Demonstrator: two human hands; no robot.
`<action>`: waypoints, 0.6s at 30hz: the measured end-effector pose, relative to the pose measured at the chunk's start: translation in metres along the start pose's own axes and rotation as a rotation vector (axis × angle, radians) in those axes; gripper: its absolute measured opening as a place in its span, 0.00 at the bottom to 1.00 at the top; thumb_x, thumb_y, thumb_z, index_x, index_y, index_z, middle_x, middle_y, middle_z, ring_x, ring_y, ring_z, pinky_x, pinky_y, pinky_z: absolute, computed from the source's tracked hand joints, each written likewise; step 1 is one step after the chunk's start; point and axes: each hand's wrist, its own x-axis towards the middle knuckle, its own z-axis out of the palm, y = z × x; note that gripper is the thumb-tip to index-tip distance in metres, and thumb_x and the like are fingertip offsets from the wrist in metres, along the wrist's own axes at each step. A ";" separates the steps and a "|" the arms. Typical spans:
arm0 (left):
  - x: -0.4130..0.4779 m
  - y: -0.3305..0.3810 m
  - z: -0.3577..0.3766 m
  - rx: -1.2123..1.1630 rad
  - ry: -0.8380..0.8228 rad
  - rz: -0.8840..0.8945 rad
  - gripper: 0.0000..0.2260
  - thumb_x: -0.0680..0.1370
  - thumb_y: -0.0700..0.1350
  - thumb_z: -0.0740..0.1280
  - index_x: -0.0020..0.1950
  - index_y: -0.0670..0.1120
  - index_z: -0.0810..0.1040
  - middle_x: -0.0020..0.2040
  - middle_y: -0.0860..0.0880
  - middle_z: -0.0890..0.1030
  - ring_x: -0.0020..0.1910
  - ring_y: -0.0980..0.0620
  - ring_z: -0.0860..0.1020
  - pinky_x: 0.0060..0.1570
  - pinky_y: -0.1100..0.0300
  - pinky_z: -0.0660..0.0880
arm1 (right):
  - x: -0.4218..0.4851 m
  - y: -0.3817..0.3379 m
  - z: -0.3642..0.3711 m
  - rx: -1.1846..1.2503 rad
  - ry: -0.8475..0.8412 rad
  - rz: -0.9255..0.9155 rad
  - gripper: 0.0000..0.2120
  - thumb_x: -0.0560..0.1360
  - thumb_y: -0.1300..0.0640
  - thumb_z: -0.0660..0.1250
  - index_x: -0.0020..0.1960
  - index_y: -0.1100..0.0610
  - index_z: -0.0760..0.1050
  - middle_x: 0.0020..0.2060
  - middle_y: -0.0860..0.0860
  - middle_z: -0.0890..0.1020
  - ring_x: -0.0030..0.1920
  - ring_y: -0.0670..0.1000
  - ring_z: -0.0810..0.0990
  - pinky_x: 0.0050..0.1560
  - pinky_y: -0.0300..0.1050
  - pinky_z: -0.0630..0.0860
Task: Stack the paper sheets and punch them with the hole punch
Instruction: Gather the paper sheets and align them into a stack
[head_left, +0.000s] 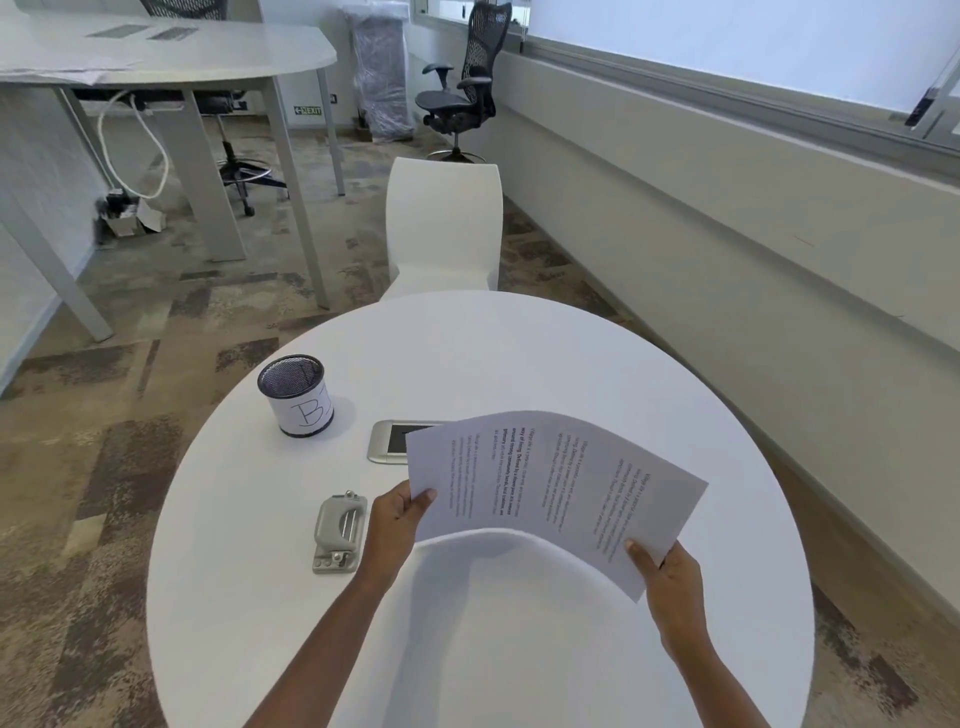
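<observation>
Left hand (397, 519) pinched near-left corner of paper sheets (550, 488); right hand (667, 579) pinched opposite corner. Sheets held above round table (519, 353), bowed upward, apparently gathered into one stack. Hole punch (337, 532) lay untouched just left of left hand. Mesh cup (296, 395) beyond. Punching seemingly remained undone.

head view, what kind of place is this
Most likely an office: a black mesh swivel chair and a long grey desk stand behind, the round white table carries a hole punch and mesh pen cup, and the left hand and right hand hold printed paper sheets.
</observation>
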 end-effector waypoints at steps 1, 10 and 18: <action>0.000 -0.001 -0.001 0.000 0.005 -0.003 0.07 0.78 0.35 0.62 0.49 0.44 0.78 0.44 0.51 0.81 0.42 0.54 0.79 0.36 0.76 0.76 | 0.000 0.001 0.000 0.004 0.003 0.000 0.06 0.75 0.64 0.64 0.49 0.56 0.75 0.45 0.54 0.81 0.47 0.56 0.79 0.46 0.48 0.74; -0.004 0.001 -0.002 -0.110 -0.006 -0.091 0.08 0.79 0.37 0.60 0.54 0.42 0.78 0.44 0.51 0.82 0.38 0.59 0.82 0.36 0.71 0.78 | 0.008 0.009 0.001 -0.087 0.058 0.048 0.12 0.75 0.60 0.64 0.58 0.58 0.71 0.52 0.56 0.81 0.52 0.56 0.77 0.50 0.49 0.72; -0.016 -0.007 0.018 -0.326 0.219 -0.292 0.10 0.80 0.35 0.58 0.59 0.37 0.74 0.51 0.41 0.78 0.42 0.46 0.77 0.42 0.58 0.74 | -0.010 0.022 0.023 0.052 0.115 0.385 0.25 0.77 0.53 0.62 0.70 0.62 0.61 0.65 0.61 0.71 0.66 0.60 0.70 0.66 0.58 0.68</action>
